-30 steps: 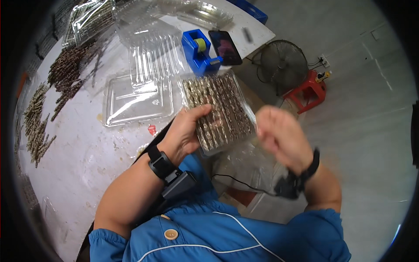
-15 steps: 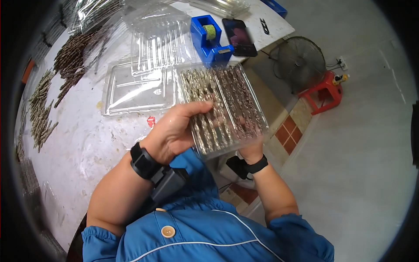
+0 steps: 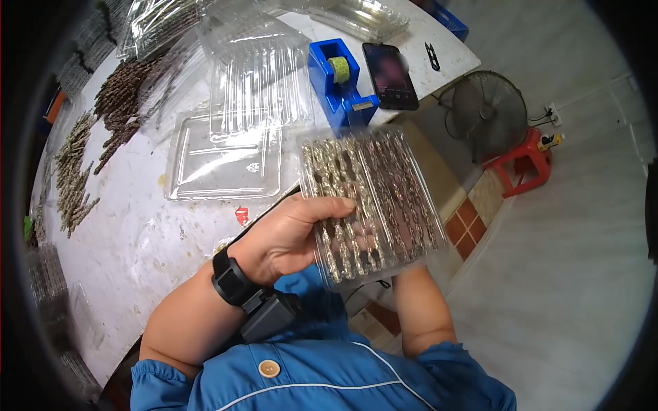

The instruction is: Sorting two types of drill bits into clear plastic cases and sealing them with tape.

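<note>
My left hand (image 3: 301, 229) grips a clear plastic box (image 3: 430, 205), thumb across its top face and the other fingers beneath. Inside lie rows of twisted sticks, pale golden ones (image 3: 349, 250) on the left and reddish-brown ones (image 3: 404, 198) on the right. The box is tilted in front of my body, past the table's edge. My right hand (image 3: 413, 264) is behind its lower right part, bearing it from below; its fingers are mostly hidden. An empty clear tray or lid (image 3: 226, 175) lies on the table to the left.
On the white table (image 3: 151, 274) stand a blue tape dispenser (image 3: 339, 92), a phone (image 3: 391, 79) and small black snips (image 3: 432, 57). More clear packaging (image 3: 260, 89) and brown (image 3: 123, 96) and pale (image 3: 72, 175) stick piles lie leftward. A fan (image 3: 483, 109) and red stool (image 3: 528, 164) stand right.
The box and both hands have moved lower and slightly right in the picture, as the whole view shifted. My right wrist, with its black band, has gone behind the box.
</note>
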